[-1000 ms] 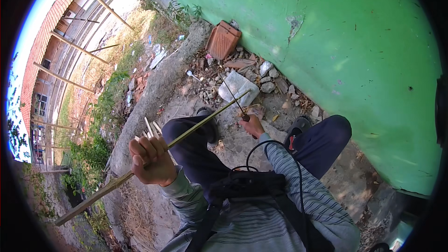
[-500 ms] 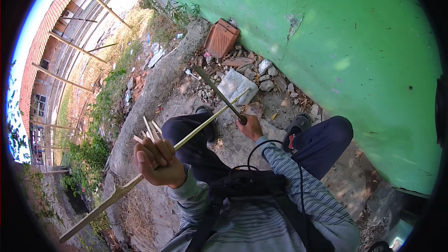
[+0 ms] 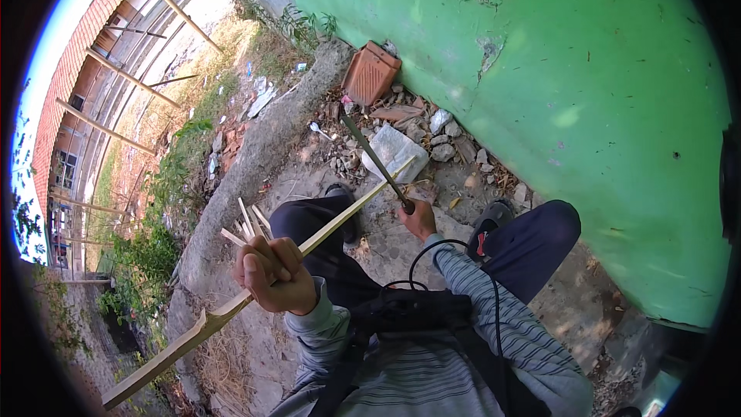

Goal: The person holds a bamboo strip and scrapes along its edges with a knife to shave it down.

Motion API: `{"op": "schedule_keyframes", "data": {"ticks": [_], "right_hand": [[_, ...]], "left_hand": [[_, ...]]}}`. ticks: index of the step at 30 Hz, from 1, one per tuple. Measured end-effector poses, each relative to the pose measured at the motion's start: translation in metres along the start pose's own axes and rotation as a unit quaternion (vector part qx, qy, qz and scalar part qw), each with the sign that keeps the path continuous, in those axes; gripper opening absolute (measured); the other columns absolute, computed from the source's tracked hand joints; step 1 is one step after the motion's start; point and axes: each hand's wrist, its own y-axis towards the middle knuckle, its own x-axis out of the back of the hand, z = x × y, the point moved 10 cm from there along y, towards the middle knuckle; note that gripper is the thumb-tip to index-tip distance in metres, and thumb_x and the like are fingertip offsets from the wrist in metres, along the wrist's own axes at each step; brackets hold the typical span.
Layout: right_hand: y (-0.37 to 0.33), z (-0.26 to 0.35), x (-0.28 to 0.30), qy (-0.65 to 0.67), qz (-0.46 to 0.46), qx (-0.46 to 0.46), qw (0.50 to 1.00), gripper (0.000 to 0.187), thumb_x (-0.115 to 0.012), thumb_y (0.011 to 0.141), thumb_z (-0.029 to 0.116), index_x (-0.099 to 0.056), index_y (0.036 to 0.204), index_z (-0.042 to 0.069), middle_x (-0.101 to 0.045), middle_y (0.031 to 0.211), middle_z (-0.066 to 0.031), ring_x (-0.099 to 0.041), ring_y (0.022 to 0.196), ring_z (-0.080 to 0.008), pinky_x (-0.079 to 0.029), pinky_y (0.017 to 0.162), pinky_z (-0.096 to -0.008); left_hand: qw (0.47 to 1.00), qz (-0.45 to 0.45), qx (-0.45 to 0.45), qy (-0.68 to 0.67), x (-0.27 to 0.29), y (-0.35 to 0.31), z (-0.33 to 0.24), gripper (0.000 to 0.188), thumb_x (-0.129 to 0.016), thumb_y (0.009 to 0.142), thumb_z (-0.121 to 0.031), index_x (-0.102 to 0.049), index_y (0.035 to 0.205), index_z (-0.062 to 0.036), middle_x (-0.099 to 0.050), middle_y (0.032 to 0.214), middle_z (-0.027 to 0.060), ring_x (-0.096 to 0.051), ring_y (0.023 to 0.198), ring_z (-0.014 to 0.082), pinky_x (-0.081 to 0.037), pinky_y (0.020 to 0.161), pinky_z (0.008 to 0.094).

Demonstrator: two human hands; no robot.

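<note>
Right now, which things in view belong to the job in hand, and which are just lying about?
In use:
stick, held in the left hand
knife, held in the right hand
pale strips near the left hand, probably

Lying about:
orange clay tile near the green wall
stones
white spoon

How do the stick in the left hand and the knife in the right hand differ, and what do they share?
The stick is pale; the knife is dark. The stick looks longer, the knife shorter. The stick's far end points rightward; the knife's tip points leftward. Both are long and narrow.
</note>
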Motion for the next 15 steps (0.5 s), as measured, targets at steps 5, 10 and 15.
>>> {"op": "schedule_keyframes", "data": {"ticks": [5,10,15], "right_hand": [[-0.011,-0.127,-0.016,0.108,0.006,-0.237,0.965,0.026,-0.07,0.083,0.018,-0.059,0.069,-0.001,-0.057,0.054,-0.0084,-0.055,0.043,-0.0206,-0.043,0.043,-0.0376],[-0.037,-0.13,-0.035,0.203,0.02,-0.315,0.927,0.024,-0.069,0.085,0.016,-0.059,0.067,0.002,-0.055,0.054,-0.0034,-0.05,0.039,-0.0136,-0.039,0.037,-0.0324],[-0.009,-0.034,-0.011,0.124,0.009,-0.053,0.991,0.03,-0.071,0.081,0.021,-0.058,0.065,0.0,-0.056,0.055,-0.0058,-0.055,0.051,-0.0168,-0.042,0.051,-0.0361]], "left_hand": [[1.0,0.017,-0.004,-0.009,-0.015,-0.001,0.003,0.044,-0.047,0.098,-0.018,-0.031,0.057,-0.0107,-0.026,0.051,0.0,-0.022,0.034,0.0074,-0.017,0.033,0.0261],[0.999,0.05,0.02,0.003,-0.014,-0.009,0.0,0.046,-0.051,0.098,-0.021,-0.031,0.058,-0.0108,-0.027,0.052,-0.0006,-0.022,0.036,0.0072,-0.016,0.034,0.026],[0.995,0.087,0.038,-0.02,-0.01,-0.007,0.007,0.04,-0.053,0.093,-0.019,-0.031,0.06,-0.0121,-0.028,0.051,-0.0003,-0.021,0.036,0.0078,-0.015,0.034,0.0268]]}}
